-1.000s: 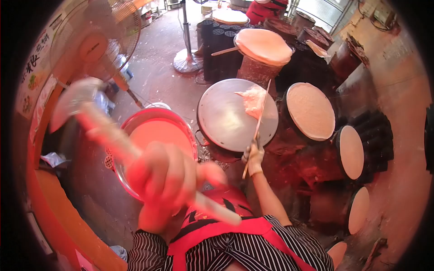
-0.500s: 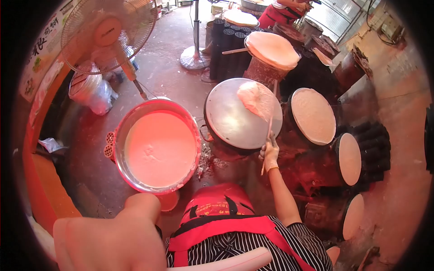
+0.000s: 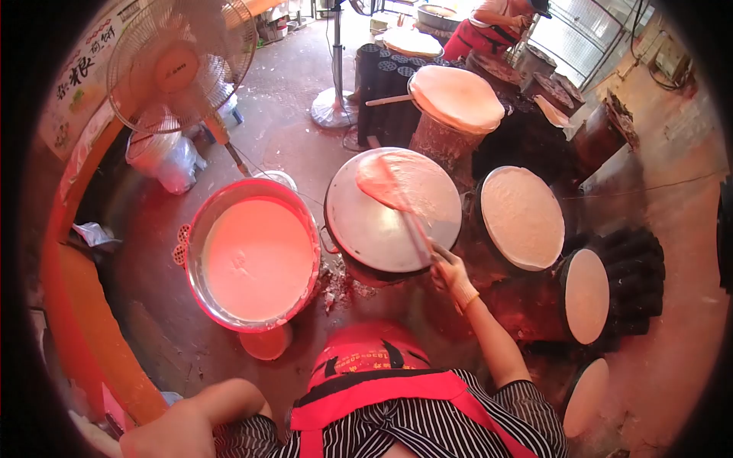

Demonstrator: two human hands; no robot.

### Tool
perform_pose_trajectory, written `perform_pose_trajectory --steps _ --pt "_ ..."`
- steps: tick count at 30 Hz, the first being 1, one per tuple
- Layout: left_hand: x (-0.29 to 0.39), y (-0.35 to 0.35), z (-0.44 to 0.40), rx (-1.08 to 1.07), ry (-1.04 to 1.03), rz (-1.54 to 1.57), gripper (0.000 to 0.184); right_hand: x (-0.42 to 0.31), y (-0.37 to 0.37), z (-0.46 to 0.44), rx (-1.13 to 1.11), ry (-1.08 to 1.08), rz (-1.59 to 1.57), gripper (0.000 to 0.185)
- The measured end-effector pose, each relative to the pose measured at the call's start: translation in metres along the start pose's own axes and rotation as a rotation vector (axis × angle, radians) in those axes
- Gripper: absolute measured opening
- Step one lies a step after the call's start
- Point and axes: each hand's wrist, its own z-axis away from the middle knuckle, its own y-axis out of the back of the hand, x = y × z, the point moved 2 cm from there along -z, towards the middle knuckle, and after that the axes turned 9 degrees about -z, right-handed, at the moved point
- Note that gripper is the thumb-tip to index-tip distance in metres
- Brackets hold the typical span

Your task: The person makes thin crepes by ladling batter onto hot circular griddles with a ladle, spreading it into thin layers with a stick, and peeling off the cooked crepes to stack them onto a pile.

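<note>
My right hand is closed round a thin wooden spreader, which is smeared by motion and lies over the round griddle. Pale batter is spread over the upper part of that griddle. Low at the left edge of the view, only the back of my left hand and the wrist show; its fingers are out of frame. A large metal basin of batter stands left of the griddle.
Griddles with flat cakes line the right side. Behind are a stack of thin cakes with a stick under it, black briquettes and a person in a red apron. A fan stands at the left.
The batter on the griddle has gone from a small lump to a wider smear, and the spreader has swung left. My left hand has dropped from over the basin to the lower left.
</note>
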Motion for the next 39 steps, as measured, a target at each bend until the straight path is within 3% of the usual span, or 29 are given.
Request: perform_pose_trajectory --steps 1,2,3,4,5,6,7,9,10,11,13,15,17,19,21,22,23,25,27,29,30,33,35,36,37,39 --pt "0.000 -0.004 0.008 -0.028 0.010 0.017 0.016 0.005 0.021 -0.015 0.098 0.102 0.012 0.037" --pt "0.007 -0.011 0.034 -0.058 -0.039 0.233 0.025 -0.001 0.030 -0.023 0.195 0.145 -0.057 0.037" --pt "-0.003 -0.010 0.040 0.119 -0.046 0.089 0.027 -0.010 0.033 -0.031 0.293 0.184 -0.125 0.037" --pt "-0.011 -0.007 0.049 0.294 -0.052 -0.058 0.029 -0.018 0.031 -0.040 0.286 0.199 -0.134 0.037" --pt "-0.009 0.006 0.068 0.338 0.063 -0.054 0.035 -0.023 0.029 -0.058 0.276 0.192 -0.145 0.037" --pt "-0.011 0.019 0.089 0.387 0.175 -0.050 0.042 -0.022 0.024 -0.078 0.119 0.194 -0.027 0.037" --pt "-0.031 0.016 0.119 0.803 0.004 -0.240 0.045 -0.020 0.017 -0.097 -0.042 0.196 0.094 0.036" --pt "-0.056 0.016 0.172 1.710 0.219 -0.707 0.043 -0.011 -0.005 -0.129 -0.056 0.335 0.305 0.036" --pt "-0.072 0.021 0.201 1.876 0.332 -0.881 0.040 -0.028 -0.024 -0.103 -0.093 0.228 0.212 0.036" --pt "-0.087 0.028 0.229 2.030 0.448 -1.061 0.037 -0.028 -0.022 -0.102 -0.216 0.297 0.310 0.038" --pt "-0.111 0.024 0.272 2.079 0.585 -1.172 0.035 -0.045 -0.008 -0.071 -0.313 0.263 0.456 0.038" --pt "-0.129 0.012 0.296 2.152 0.723 -1.247 0.029 -0.096 0.010 -0.010 -0.347 -0.155 0.342 0.037" --pt "-0.144 -0.004 0.313 2.209 0.809 -1.239 0.023 -0.091 0.055 -0.036 -0.297 -0.104 0.355 0.038" --pt "-0.157 -0.010 0.329 2.271 0.776 -1.200 0.021 -0.051 0.100 -0.136 -0.115 0.283 0.161 0.037" --pt "-0.169 -0.016 0.320 2.399 0.805 -0.997 0.018 -0.091 0.086 -0.125 -0.082 0.188 0.013 0.038" --pt "-0.175 -0.017 0.318 2.399 0.797 -0.942 0.019 -0.101 0.076 -0.125 -0.081 0.168 0.172 0.040" --pt "-0.181 -0.017 0.319 2.399 0.784 -0.888 0.020 -0.068 0.083 -0.170 -0.239 0.248 0.234 0.040" --pt "-0.192 -0.026 0.325 2.432 0.857 -0.881 0.023 -0.097 0.066 -0.107 -0.446 -0.115 0.357 0.038" --pt "-0.202 -0.039 0.324 2.461 0.928 -0.870 0.026 -0.117 0.072 -0.079 -0.527 -0.070 0.405 0.037" --pt "-0.215 -0.054 0.321 2.543 0.995 -0.882 0.028 -0.121 0.106 -0.093 -0.491 -0.181 0.446 0.037" --pt "-0.221 -0.059 0.315 2.551 1.007 -0.872 0.030 -0.097 0.131 -0.146 -0.511 -0.013 0.554 0.035" --pt "-0.229 -0.072 0.311 2.554 1.034 -0.847 0.030 -0.159 0.083 -0.101 -0.410 0.038 0.342 0.037" --pt "-0.227 -0.077 0.309 2.532 1.048 -0.826 0.031 -0.076 0.094 -0.192 -0.550 0.489 0.456 0.038" --pt "-0.225 -0.076 0.308 2.527 1.080 -0.846 0.028 -0.133 0.072 -0.088 -0.485 -0.026 0.484 0.037" --pt "-0.222 -0.073 0.308 2.518 1.107 -0.866 0.027 -0.112 0.093 -0.089 -0.621 -0.052 0.457 0.038" --pt "-0.218 -0.065 0.307 2.484 1.157 -0.911 0.024 -0.079 0.145 -0.069 -0.613 -0.144 0.413 0.040"
